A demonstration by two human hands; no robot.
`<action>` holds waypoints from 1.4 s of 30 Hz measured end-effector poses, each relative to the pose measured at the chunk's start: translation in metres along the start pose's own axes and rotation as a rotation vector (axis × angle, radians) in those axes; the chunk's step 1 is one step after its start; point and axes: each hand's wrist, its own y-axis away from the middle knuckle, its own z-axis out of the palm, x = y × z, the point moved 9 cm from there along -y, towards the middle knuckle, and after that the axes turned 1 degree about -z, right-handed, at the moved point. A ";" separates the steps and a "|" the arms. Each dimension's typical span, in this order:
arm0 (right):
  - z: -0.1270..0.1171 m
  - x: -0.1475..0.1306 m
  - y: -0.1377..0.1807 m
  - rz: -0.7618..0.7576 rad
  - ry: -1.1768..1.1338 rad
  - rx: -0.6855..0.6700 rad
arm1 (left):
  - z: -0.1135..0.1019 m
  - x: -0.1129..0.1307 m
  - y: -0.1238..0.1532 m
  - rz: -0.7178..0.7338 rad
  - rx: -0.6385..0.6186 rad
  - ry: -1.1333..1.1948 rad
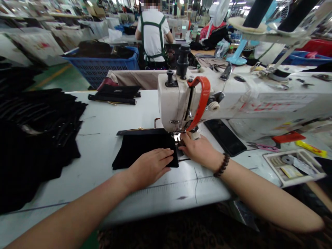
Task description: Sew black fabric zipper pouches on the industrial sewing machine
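Observation:
A black fabric piece [140,145] with a gold zipper along its far edge lies flat on the white table, its right edge at the needle of the sewing machine [171,100]. My left hand [151,164] rests on this fabric, palm down with the fingers stretched out. Close beside the presser foot [177,136], my right hand [198,148] has its fingers bent and drawn together. What lies between those fingertips, if anything, is too small to make out. A beaded bracelet circles the right wrist.
Stacked black fabric pieces [38,138] cover the table's left side. More zippered black pieces [116,93] lie at the back. Right of the needle are a phone [225,136], pink-handled scissors [266,147] and a small parts tray [294,167]. A person [153,34] sits beyond, near a blue basket [103,65].

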 end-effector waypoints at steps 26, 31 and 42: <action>-0.023 -0.047 0.057 -0.459 -0.241 0.250 | -0.018 0.007 0.006 0.166 0.269 -0.024; -0.015 -0.048 0.056 -0.438 -0.267 0.184 | -0.019 0.010 0.004 0.179 0.249 -0.078; -0.006 -0.046 0.053 -0.412 -0.295 0.073 | -0.027 0.019 -0.005 0.153 0.314 -0.030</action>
